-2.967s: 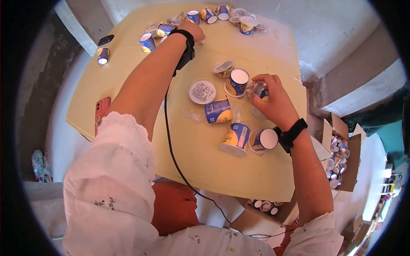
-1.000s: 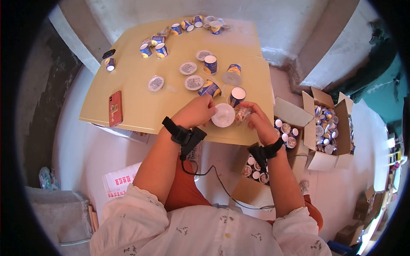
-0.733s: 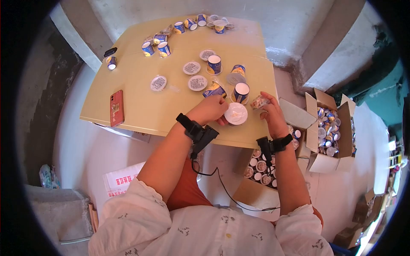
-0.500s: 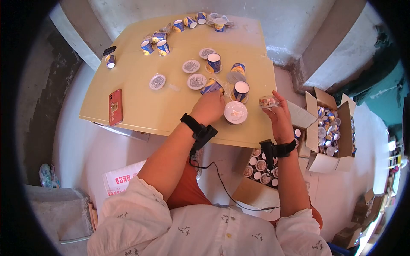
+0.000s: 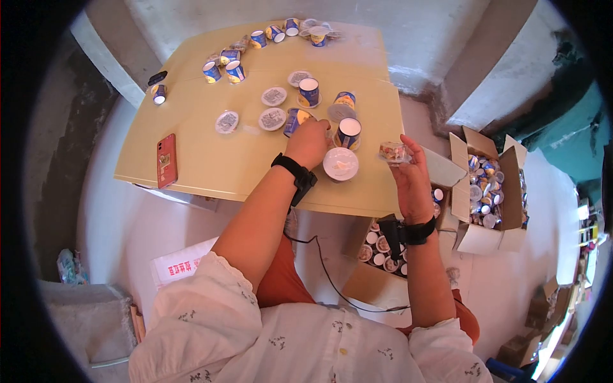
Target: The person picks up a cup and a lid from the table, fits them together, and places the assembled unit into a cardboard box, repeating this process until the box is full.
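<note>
My left hand [image 5: 311,144] is over the table, fingers curled in a pinch. What they hold, if anything, is hidden. Just behind it a blue-and-yellow paper cup [image 5: 295,119] lies tilted, partly covered by the hand. My right hand [image 5: 414,185] grips a small clear plastic tub [image 5: 394,152] with colourful contents, off the table's right edge. Between the hands an upright blue cup [image 5: 348,132] stands beside a white-lidded tub [image 5: 340,165]. Farther back are another upright cup [image 5: 309,93], a leaning cup [image 5: 343,105] and round printed-lid tubs [image 5: 272,119].
A red phone [image 5: 166,161] lies at the table's left. More blue cups [image 5: 234,71] and tubs sit toward the far edge. On the floor at right are open cartons [image 5: 484,237] full of cups. A black cable [image 5: 325,268] hangs below the table.
The view has shifted slightly. The blue cup by my left hand has moved a little left and turned. My right hand has tilted the clear tub, showing more of its side.
</note>
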